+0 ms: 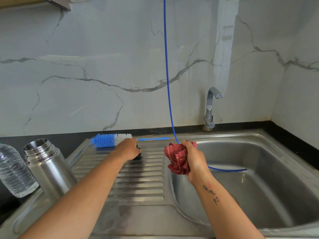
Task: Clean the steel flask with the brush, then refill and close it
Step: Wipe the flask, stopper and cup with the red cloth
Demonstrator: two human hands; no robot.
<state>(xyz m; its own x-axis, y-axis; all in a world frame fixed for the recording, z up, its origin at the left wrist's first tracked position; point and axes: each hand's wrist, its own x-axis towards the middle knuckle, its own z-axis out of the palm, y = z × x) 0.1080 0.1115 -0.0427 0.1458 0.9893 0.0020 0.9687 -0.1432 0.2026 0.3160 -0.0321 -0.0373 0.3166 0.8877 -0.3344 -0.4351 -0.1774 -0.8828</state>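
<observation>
The steel flask (46,165) stands upright and uncapped at the left edge of the ribbed drainboard (138,180). A blue and white bottle brush (110,140) lies along the back of the drainboard, its blue handle pointing right. My left hand (128,149) reaches over the board just in front of the brush and curls round a small black object, probably the flask's cap, mostly hidden under my fingers. My right hand (191,159) grips a crumpled red cloth (177,158) over the sink's left rim.
A clear plastic water bottle (14,171) leans at the far left beside the flask. The steel sink basin (259,183) fills the right side, with a tap (211,107) behind it. A thin blue hose (168,83) hangs down from above and curls into the basin.
</observation>
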